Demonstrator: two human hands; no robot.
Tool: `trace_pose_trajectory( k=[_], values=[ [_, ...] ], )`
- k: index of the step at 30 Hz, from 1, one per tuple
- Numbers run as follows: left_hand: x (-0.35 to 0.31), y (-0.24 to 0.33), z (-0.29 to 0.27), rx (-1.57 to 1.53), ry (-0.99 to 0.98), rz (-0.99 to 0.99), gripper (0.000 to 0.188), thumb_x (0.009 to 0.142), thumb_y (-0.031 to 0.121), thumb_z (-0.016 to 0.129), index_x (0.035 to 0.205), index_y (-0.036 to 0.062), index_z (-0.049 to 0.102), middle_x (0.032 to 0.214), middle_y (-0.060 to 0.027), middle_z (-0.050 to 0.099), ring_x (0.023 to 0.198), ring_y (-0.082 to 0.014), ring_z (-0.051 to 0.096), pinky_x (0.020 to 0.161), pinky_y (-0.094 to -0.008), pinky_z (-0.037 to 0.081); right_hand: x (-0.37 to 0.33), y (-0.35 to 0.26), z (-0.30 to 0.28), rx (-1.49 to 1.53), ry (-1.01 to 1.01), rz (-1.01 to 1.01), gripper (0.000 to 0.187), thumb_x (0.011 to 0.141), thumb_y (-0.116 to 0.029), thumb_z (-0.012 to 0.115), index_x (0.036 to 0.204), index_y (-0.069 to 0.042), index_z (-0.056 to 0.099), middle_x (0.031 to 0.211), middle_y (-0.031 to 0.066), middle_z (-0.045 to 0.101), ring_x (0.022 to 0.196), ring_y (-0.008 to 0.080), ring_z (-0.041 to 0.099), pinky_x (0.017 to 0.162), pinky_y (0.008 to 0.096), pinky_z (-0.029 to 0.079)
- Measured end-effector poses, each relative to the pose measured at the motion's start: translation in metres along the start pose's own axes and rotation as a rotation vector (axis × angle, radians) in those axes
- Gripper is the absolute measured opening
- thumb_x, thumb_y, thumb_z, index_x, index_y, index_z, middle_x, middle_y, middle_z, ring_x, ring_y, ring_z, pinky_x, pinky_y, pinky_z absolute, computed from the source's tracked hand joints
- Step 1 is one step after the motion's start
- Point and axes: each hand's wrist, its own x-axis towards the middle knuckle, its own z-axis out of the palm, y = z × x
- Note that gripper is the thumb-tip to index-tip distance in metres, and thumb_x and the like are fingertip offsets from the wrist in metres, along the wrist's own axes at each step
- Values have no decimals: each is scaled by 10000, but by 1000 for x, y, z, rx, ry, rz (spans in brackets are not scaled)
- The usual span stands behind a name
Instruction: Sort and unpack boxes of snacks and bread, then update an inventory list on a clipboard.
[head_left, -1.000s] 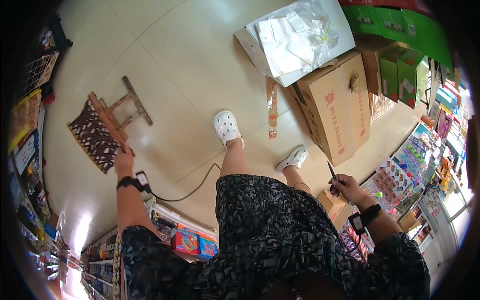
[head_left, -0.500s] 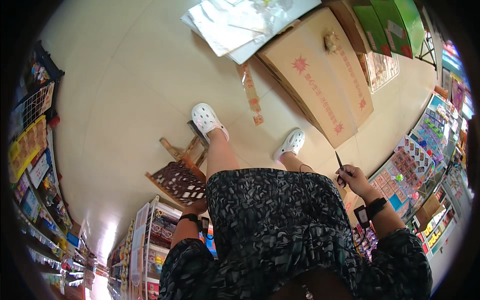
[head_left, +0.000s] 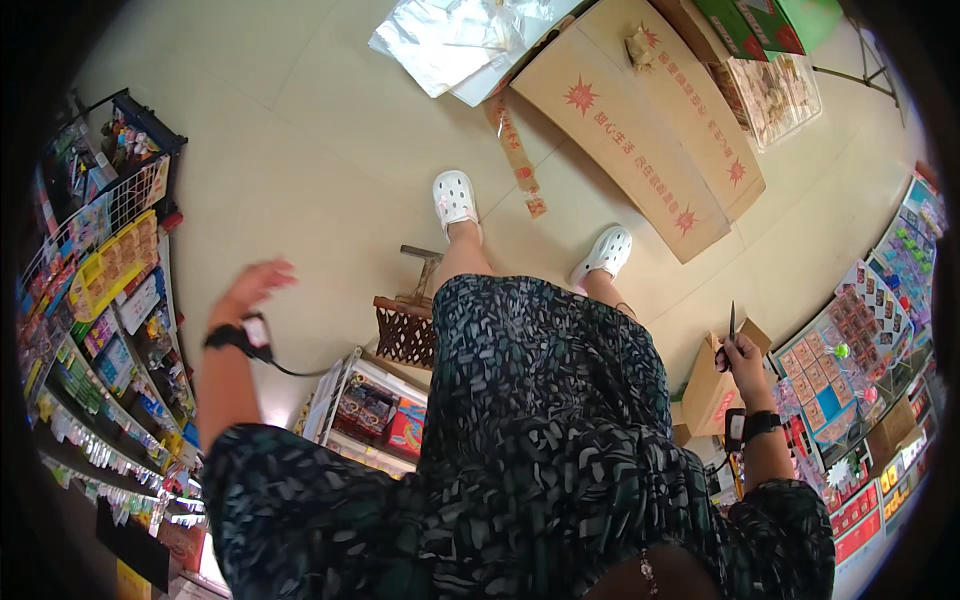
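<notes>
Patterned dress (head_left: pixel 545 390) nearest. Right hand (head_left: pixel 745 362): fingers closed round dark scissors (head_left: pixel 732 322), tip pointing away from the body, small cardboard box (head_left: pixel 706 378) just beside. Left hand (head_left: pixel 258 285): slightly blurred, fingers extended and open, holding nothing, above floor, apart from the stool. Woven-seat stool (head_left: pixel 403 330) on floor by left leg, partly hidden by dress. White clogs (head_left: pixel 456 197) beyond. Farther: tape strip (head_left: pixel 517 160), large red-printed carton (head_left: pixel 640 130), clear plastic bags (head_left: pixel 450 40).

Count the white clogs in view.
2: the left clog, near the stool, and the right clog, nearer the big carton. No others show.
</notes>
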Motion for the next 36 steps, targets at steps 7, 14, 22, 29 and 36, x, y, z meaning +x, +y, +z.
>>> trace_pose_trajectory(
  k=[7,14,22,29,36],
  values=[
    [-97,119,-188,-247,268,286,387,905,447,463,1157,182,588,1093,25,632,997,-77,543,838,-269,369,-51,61,33,236,117,115,125,934,-106,503,934,-5,578,658,33,560,560,112,540,528,231,452],
    [-90,214,-93,48,235,413,358,905,385,496,1172,160,580,1050,28,640,978,-92,559,855,-250,387,-31,54,127,111,135,-15,129,897,-116,544,928,2,587,664,10,549,588,86,521,535,228,443],
    [-97,345,3,292,193,772,421,898,390,534,1197,94,554,1093,-8,616,1005,-107,541,896,-277,383,22,18,154,-160,522,-436,118,855,-95,590,902,13,596,763,148,593,689,274,593,632,345,467],
    [-127,416,153,587,251,1516,300,929,238,528,1118,12,587,1033,-41,627,985,-109,561,864,-255,422,31,-36,159,-245,698,-807,136,837,-86,573,953,-17,588,806,199,600,760,375,580,675,405,474],
    [-115,346,243,1263,112,1247,292,868,216,609,1092,28,617,1020,-114,654,971,-210,601,879,-318,452,6,-7,163,-233,521,-814,168,836,-89,549,975,-21,612,824,204,620,780,375,590,708,411,477]
  ],
)
